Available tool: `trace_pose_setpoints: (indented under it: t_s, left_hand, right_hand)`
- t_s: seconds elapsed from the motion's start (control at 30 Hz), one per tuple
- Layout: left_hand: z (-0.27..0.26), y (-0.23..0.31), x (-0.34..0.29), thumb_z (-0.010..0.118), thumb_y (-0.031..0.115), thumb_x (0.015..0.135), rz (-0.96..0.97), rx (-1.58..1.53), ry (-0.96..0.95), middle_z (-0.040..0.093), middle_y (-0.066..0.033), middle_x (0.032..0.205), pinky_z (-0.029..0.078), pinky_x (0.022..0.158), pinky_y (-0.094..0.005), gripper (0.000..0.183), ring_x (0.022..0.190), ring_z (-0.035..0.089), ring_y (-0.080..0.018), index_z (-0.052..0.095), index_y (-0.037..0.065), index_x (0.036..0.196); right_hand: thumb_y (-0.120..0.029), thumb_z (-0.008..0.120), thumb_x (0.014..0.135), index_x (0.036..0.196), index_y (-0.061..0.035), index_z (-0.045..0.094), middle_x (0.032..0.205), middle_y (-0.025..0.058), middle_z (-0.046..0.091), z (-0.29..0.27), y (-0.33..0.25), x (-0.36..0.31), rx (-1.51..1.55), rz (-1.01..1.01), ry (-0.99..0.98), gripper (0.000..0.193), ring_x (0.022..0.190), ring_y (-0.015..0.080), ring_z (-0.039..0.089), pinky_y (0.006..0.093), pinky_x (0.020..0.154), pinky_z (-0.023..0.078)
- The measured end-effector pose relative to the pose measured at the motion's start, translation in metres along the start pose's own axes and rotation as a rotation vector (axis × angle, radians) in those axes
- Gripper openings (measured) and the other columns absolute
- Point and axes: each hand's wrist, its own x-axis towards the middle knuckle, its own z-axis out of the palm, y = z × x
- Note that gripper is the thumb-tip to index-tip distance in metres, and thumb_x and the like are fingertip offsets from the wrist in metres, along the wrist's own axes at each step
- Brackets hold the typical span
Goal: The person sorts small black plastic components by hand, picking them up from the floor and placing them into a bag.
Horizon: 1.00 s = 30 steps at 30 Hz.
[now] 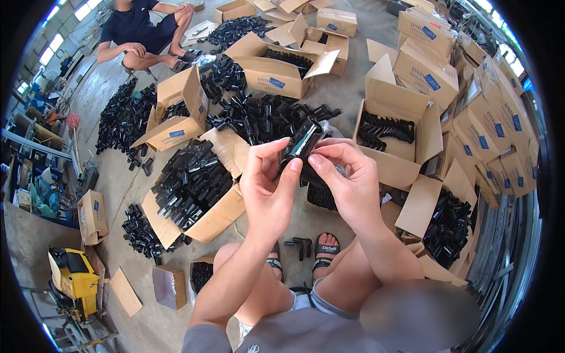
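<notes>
A glossy black tubular fitting (306,139) is up in front of my chest, tilted, with light streaks along its side. My left hand (268,176) pinches it between thumb and fingers from the left. From the right, the thumb and fingers of my right hand (351,170) close on it too. Behind and beyond my hands spreads a heap of similar black fittings (259,115). Part of an open box with black pieces (321,197) shows below the held fitting. A few loose fittings (300,246) lie on the floor between my feet.
Open cartons of black fittings stand left (206,220), right (401,153) and ahead (271,76). Closed cartons (488,123) are stacked at the far right. Another person (141,29) sits at the upper left. A yellow machine (76,276) stands lower left, near a small box (169,287).
</notes>
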Motion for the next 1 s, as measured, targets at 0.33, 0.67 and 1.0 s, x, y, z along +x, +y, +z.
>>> trace_pose_setpoints:
  t_s: [0.33, 0.67, 1.0]
  left_hand:
    - [-0.0005, 0.0005, -0.0008, 0.066, -0.005, 0.095, -0.015, -0.015, 0.007, 0.064, -0.0081, 0.114, 0.048, 0.091, -0.0243, 0.032, 0.106, 0.061, -0.0103, 0.055, -0.001, 0.125]
    - [-0.0015, 0.0019, -0.0001, 0.066, -0.005, 0.095, -0.028, -0.024, 0.001, 0.064, -0.0078, 0.113, 0.049, 0.09, -0.0242, 0.032, 0.104, 0.061, -0.0099, 0.055, -0.001, 0.125]
    - [0.0008, 0.0027, -0.0033, 0.066, -0.006, 0.095, 0.062, 0.046, -0.036, 0.06, -0.0061, 0.118, 0.053, 0.09, -0.0237, 0.033, 0.108, 0.06, -0.0106, 0.057, -0.001, 0.126]
  right_hand:
    - [-0.011, 0.074, 0.092, 0.102, -0.0005, 0.075, 0.108, 0.0117, 0.07, 0.0051, -0.0053, -0.0047, -0.084, -0.082, 0.048, 0.015, 0.1, 0.0204, 0.067, 0.0317, 0.091, 0.051]
    - [-0.009, 0.075, 0.091, 0.103, 0.0003, 0.075, 0.107, 0.0111, 0.07, 0.0071, -0.0037, -0.0052, -0.119, -0.142, 0.052, 0.015, 0.1, 0.0194, 0.068, 0.0312, 0.089, 0.053]
    - [-0.008, 0.074, 0.092, 0.102, 0.0014, 0.073, 0.111, 0.0089, 0.069, 0.0054, -0.0015, -0.0057, 0.101, 0.019, 0.036, 0.014, 0.106, 0.0172, 0.065, 0.0316, 0.093, 0.052]
